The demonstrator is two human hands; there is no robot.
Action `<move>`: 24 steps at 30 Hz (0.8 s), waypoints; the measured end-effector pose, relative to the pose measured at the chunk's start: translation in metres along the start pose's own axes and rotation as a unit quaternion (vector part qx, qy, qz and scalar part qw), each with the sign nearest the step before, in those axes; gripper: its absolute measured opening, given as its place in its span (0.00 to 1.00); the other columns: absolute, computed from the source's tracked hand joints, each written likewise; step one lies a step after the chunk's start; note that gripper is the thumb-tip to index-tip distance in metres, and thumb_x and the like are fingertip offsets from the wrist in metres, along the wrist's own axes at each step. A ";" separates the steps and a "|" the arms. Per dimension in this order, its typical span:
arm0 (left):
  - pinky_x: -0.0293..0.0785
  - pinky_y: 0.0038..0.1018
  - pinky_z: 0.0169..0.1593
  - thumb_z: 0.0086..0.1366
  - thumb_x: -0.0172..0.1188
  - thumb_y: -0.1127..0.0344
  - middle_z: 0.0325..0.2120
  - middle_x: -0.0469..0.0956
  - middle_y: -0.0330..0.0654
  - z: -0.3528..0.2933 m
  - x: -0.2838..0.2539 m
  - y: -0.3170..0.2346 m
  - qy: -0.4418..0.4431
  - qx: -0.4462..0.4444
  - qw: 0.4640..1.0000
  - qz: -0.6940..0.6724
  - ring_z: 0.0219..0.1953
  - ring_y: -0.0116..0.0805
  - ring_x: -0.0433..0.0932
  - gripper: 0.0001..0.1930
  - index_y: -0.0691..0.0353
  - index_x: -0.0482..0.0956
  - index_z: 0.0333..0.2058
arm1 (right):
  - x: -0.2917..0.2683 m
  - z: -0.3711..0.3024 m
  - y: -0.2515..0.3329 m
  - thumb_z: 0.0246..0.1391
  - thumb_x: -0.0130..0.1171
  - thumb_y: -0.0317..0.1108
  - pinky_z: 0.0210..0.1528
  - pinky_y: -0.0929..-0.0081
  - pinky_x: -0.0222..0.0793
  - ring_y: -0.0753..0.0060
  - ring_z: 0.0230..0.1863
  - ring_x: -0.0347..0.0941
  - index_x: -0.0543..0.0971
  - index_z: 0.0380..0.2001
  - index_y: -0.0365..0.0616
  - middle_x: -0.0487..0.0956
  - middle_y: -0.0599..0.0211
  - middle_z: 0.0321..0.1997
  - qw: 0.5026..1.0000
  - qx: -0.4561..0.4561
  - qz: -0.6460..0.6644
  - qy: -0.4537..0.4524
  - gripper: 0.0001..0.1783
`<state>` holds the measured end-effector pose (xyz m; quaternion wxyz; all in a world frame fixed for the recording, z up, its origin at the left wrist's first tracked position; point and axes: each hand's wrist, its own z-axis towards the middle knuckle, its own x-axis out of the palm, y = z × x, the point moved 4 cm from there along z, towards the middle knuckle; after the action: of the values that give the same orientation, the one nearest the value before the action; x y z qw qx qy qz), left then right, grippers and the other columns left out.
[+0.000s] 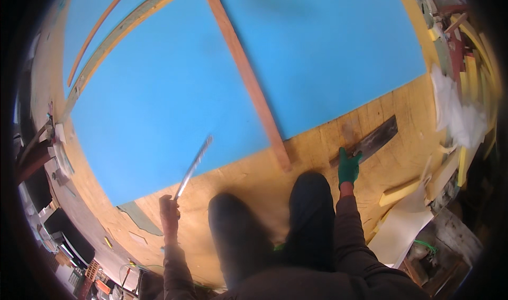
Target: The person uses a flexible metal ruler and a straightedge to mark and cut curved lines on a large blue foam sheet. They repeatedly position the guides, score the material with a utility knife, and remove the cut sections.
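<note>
My left hand [169,214], bare, is closed round the lower end of a long, thin silvery blade-like strip [193,166]. Its far end points up and to the right, over a large blue sheet [153,109]. What kind of tool the strip is, I cannot make out. My right hand [348,169] wears a green glove and lies at the near end of a dark flat board [380,139], with its fingers apart. That board rests slantwise on the bare plywood [238,174] in front of my knees.
A reddish-brown wooden batten [246,78] runs across the blue sheet toward me. A wooden strip [127,22] crosses its far left. Crumpled white plastic [460,117] and yellow offcuts [399,193] lie at the right. Tools and clutter fill the left edge, around a black case [66,236].
</note>
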<state>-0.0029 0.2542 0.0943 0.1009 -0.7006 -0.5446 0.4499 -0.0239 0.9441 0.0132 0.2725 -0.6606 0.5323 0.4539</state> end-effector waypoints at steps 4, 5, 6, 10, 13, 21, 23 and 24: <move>0.68 0.30 0.25 0.75 0.60 0.68 0.29 0.74 0.38 -0.009 0.003 0.045 0.027 -0.023 0.997 0.075 0.22 0.25 0.70 0.14 0.62 0.72 0.55 | 0.008 -0.009 0.008 0.54 0.65 0.70 0.62 0.44 0.73 0.34 0.61 0.79 0.53 0.80 0.44 0.82 0.39 0.62 0.997 -0.010 -0.067 0.020 0.62; 0.67 0.30 0.25 0.75 0.61 0.68 0.28 0.73 0.38 -0.011 0.005 0.056 0.028 -0.019 0.996 0.083 0.21 0.26 0.69 0.14 0.62 0.72 0.55 | 0.009 -0.010 0.010 0.55 0.64 0.69 0.62 0.44 0.73 0.34 0.61 0.79 0.51 0.80 0.44 0.82 0.39 0.61 0.998 -0.040 -0.053 0.010 0.62; 0.67 0.30 0.24 0.74 0.61 0.68 0.28 0.72 0.38 -0.012 0.002 0.065 0.013 0.015 0.995 0.102 0.21 0.26 0.69 0.13 0.62 0.72 0.53 | 0.011 -0.011 0.008 0.56 0.64 0.68 0.62 0.44 0.73 0.33 0.61 0.79 0.50 0.81 0.44 0.82 0.38 0.61 0.997 -0.055 -0.051 0.007 0.62; 0.78 0.42 0.44 0.68 0.64 0.62 0.39 0.80 0.44 -0.014 -0.005 0.104 0.020 -0.100 0.973 0.206 0.39 0.48 0.80 0.15 0.56 0.75 0.51 | 0.013 -0.007 -0.002 0.58 0.63 0.66 0.62 0.44 0.74 0.32 0.59 0.80 0.48 0.81 0.43 0.82 0.39 0.61 0.994 -0.087 -0.057 -0.015 0.61; 0.76 0.46 0.50 0.67 0.65 0.60 0.43 0.81 0.44 -0.009 0.004 0.091 0.063 0.045 0.933 0.351 0.46 0.51 0.80 0.14 0.54 0.78 0.49 | 0.012 -0.007 -0.010 0.59 0.63 0.65 0.62 0.45 0.74 0.33 0.60 0.79 0.48 0.81 0.41 0.82 0.38 0.62 0.996 -0.087 -0.022 0.014 0.61; 0.76 0.45 0.50 0.70 0.64 0.68 0.39 0.81 0.49 0.061 0.084 -0.062 -0.011 0.270 0.918 0.290 0.46 0.54 0.79 0.08 0.65 0.82 0.43 | 0.016 -0.007 -0.014 0.61 0.64 0.63 0.61 0.44 0.73 0.33 0.61 0.78 0.50 0.81 0.42 0.80 0.38 0.64 0.992 -0.126 -0.008 -0.009 0.58; 0.77 0.40 0.48 0.71 0.63 0.70 0.38 0.82 0.50 0.100 0.125 -0.113 0.007 0.297 0.923 0.246 0.43 0.51 0.82 0.06 0.66 0.83 0.42 | 0.015 -0.010 -0.014 0.61 0.64 0.62 0.61 0.44 0.73 0.34 0.60 0.79 0.50 0.81 0.40 0.81 0.39 0.63 0.992 -0.125 -0.001 -0.007 0.59; 0.79 0.38 0.48 0.72 0.64 0.69 0.40 0.84 0.51 0.120 0.146 -0.143 0.011 0.360 0.906 0.221 0.43 0.49 0.84 0.07 0.66 0.84 0.43 | 0.013 -0.013 -0.016 0.61 0.64 0.61 0.60 0.44 0.73 0.34 0.60 0.79 0.50 0.81 0.40 0.81 0.39 0.63 0.993 -0.116 0.010 0.008 0.58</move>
<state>-0.1878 0.3923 0.0402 0.2506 -0.7240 -0.1756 0.6183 -0.0048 0.9321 0.0056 0.1852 -0.6860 0.4848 0.5099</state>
